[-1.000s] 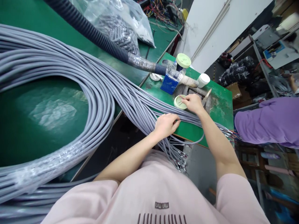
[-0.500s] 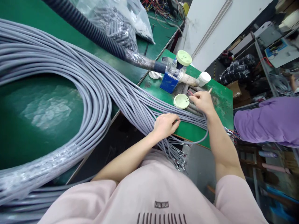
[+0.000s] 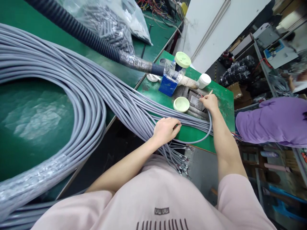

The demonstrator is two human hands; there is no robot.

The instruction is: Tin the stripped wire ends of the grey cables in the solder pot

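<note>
My right hand (image 3: 209, 103) is closed on the end of a grey cable (image 3: 200, 140), which loops down and back toward the left. Thin bare wires (image 3: 199, 97) stick out from its fingertips, above a square metal plate (image 3: 194, 100) set in a dark, stained fixture. A pale stick (image 3: 210, 92) shows behind that hand; whether it is held I cannot tell. My left hand (image 3: 166, 128) rests on the grey cable bundle (image 3: 141, 107), fingers loosely bent and thumb apart. Between the hands and the blue box lies a shallow pale-green cup (image 3: 181, 104).
A black corrugated hose (image 3: 96, 40) ends over the fixture beside a blue box (image 3: 168, 85). Nearby stand a lidded tub (image 3: 182, 60) and a white jar (image 3: 204, 80). Bagged grey parts (image 3: 110, 28) lie behind. A person in purple (image 3: 273, 121) is at right.
My right hand has drawn the wire ends away from the pale-green cup, rightward to above the metal plate. My left hand stays on the bundle. The whole view has shifted slightly.
</note>
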